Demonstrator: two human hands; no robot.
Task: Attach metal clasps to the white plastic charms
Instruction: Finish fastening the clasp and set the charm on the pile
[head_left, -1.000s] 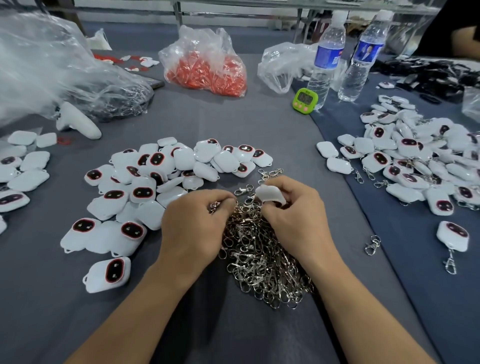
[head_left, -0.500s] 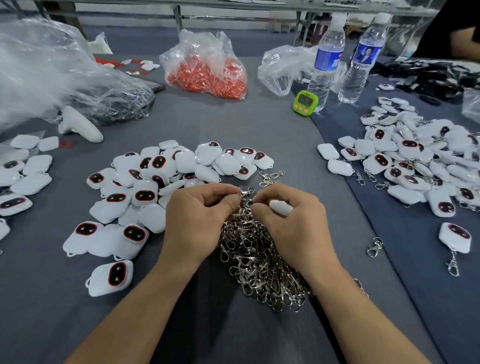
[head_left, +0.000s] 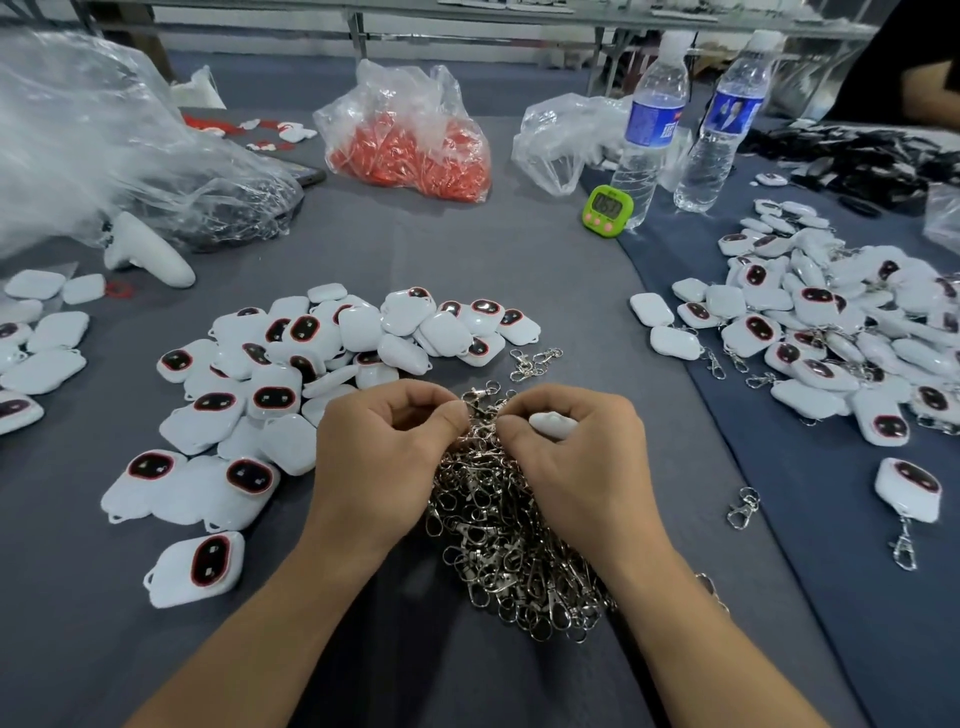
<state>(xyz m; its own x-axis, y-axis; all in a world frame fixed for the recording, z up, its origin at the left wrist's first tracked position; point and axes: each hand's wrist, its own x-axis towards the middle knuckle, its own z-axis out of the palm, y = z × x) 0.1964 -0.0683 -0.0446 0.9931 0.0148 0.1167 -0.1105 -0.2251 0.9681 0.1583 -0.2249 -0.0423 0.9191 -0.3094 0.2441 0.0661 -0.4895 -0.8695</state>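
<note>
L hand (head_left: 384, 447): fingers curled, thumb+index pinching a clasp (head_left: 480, 401) at top edge of the clasp pile (head_left: 511, 551), mid-frame; contact partly hidden by knuckles. R hand (head_left: 576, 460): clenched round one white charm (head_left: 553, 422), tucked under curled fingers, only its rounded edge shows, long axis approx left-right in frame

Key relation: clasp sits just left of the charm in frame, btwn the two thumb tips, nearly touching. Charm's loop not visible, can't tell which way it faces. Both hands equally near

My read: step = hooking clasp onto charm loop; R hand prob needs to roll the charm so loop faces the clasp

Surface: grey cloth table (head_left: 519, 260), soft; clasps in pile look tangled. Unclasped charm heap (head_left: 358, 327) left of centre, finished charms (head_left: 815, 306) w/ clasps on blue cloth (head_left: 810, 597) at right. Upper frame: bag of red parts (head_left: 410, 145), green timer (head_left: 608, 210), water bottles (head_left: 652, 119). Plenty of charms left
</note>
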